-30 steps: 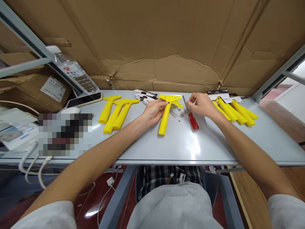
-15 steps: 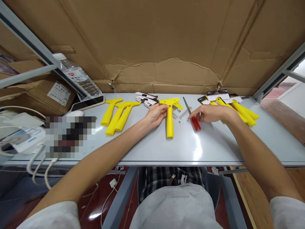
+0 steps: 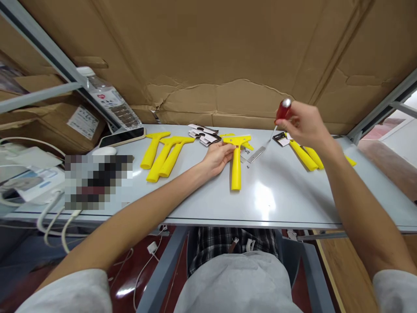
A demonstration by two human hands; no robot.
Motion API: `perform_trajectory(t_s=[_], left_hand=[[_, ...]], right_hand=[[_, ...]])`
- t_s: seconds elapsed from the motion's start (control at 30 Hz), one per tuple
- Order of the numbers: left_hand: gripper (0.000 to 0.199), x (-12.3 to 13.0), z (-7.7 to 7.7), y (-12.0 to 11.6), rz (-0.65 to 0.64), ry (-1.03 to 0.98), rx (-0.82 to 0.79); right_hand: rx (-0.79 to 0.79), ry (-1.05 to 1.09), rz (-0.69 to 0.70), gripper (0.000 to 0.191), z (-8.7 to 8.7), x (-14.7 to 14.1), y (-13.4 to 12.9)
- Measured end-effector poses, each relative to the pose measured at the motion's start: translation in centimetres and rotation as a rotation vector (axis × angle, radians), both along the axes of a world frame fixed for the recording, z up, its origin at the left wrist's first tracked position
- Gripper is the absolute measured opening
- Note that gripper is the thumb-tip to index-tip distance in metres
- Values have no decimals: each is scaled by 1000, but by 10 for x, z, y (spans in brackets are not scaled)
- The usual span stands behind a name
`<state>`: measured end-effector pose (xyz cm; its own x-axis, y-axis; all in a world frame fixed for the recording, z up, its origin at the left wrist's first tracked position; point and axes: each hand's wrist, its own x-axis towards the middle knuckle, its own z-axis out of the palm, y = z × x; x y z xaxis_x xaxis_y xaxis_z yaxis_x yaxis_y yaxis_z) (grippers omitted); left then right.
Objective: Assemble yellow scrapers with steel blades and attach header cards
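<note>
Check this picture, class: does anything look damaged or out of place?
The brown cardboard panel behind the pale grey table looks damaged: a ragged arched crease crosses it. One tiny metal piece lies, perhaps stray, beside the held yellow plastic T-shaped handle.

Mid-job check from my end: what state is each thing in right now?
Left hand: closed on the scraper's neck
Scraper: held, head pointing away from the person
Right hand: raised, gripping the screwdriver
Screwdriver: handle up, shaft slanting down; tip contact unclear
Blade: lying loose on the table
Bottle: capped
Phone: screen dark
</note>
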<state>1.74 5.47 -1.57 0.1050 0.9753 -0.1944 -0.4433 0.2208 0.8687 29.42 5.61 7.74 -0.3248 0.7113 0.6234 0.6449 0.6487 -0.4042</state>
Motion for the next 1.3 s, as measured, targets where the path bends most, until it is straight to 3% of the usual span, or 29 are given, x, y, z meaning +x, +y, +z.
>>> perform_trajectory(t_s=[0.1, 0.2, 0.33, 0.67, 1.03, 1.3], left_hand=[[21, -1, -2, 1, -2, -6, 1], [19, -3, -3, 1, -34, -1, 10], [17, -4, -2, 1, -73, 10, 16], [17, -4, -3, 0, -98, 14, 33], [21, -6, -4, 0, -118, 13, 52], [25, -7, -5, 1, -129, 28, 69]], right_hand=[[70, 250, -31, 32, 24, -14, 12], [105, 396, 29, 35, 46, -38, 20], [97, 554, 100, 39, 61, -69, 24], [87, 638, 189, 26, 51, -81, 32], [74, 600, 189, 57, 40, -85, 43], [77, 562, 176, 57, 40, -86, 41]])
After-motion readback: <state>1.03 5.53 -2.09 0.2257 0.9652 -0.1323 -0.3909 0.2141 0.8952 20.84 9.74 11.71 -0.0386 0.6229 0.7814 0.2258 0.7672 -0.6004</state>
